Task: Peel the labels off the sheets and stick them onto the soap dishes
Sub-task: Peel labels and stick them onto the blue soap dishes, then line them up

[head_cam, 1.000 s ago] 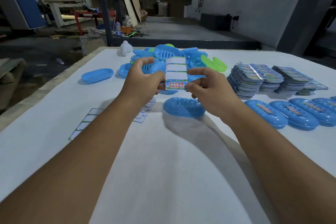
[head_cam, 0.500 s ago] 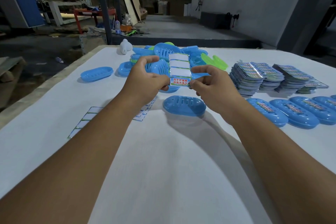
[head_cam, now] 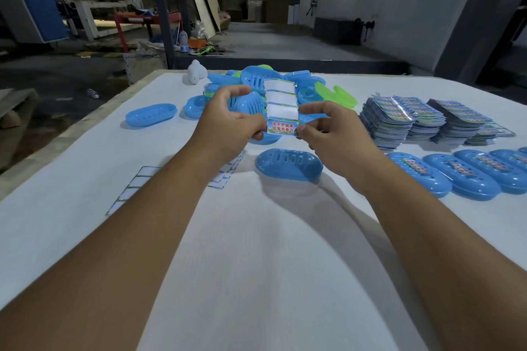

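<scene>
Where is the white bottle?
The white bottle stands at the table's far left corner in the head view, just left of the dish pile.

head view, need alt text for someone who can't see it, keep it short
Over a white table, a left hand holds a label sheet while a right hand pinches its last printed label. An unlabelled blue soap dish lies just below; labelled dishes and sheet stacks sit to the right.
</scene>
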`<state>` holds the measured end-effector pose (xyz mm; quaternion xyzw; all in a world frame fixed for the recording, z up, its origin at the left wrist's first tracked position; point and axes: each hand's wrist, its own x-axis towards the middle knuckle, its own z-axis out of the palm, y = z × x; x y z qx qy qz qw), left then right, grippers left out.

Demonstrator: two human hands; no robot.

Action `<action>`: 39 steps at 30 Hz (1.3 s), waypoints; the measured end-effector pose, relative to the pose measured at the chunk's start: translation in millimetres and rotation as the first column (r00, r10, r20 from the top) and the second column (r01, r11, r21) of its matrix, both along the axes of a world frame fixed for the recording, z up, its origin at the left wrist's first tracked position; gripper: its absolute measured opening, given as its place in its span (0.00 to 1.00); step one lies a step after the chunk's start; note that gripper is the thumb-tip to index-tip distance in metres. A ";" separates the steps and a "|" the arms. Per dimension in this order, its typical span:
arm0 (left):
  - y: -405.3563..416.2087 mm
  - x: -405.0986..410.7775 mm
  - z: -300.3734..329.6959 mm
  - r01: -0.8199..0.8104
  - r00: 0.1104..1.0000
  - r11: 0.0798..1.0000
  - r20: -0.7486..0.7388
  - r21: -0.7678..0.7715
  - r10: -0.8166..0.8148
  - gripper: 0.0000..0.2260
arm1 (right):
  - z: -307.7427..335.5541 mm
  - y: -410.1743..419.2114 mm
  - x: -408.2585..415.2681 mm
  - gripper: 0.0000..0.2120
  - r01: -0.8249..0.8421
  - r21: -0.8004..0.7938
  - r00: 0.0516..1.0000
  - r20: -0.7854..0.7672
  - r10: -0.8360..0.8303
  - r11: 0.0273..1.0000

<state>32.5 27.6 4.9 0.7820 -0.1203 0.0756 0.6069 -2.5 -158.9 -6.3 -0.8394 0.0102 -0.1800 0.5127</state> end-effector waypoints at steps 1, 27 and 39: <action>0.0 0.0 0.2 -0.001 1.000 1.000 0.001 -0.003 0.001 0.23 | -0.1 0.3 -0.1 0.12 0.000 -0.001 1.000 -0.001 0.000 1.000; -6.6 -12.7 -1.9 0.062 0.993 0.998 0.103 0.020 -0.063 0.19 | 1.5 8.2 -8.0 0.10 -0.043 -0.041 0.999 0.019 0.044 0.998; -13.2 -15.3 -8.6 0.145 0.979 0.989 0.136 0.040 -0.149 0.16 | 6.1 16.3 -17.6 0.10 -0.077 -0.020 0.996 -0.050 0.076 0.997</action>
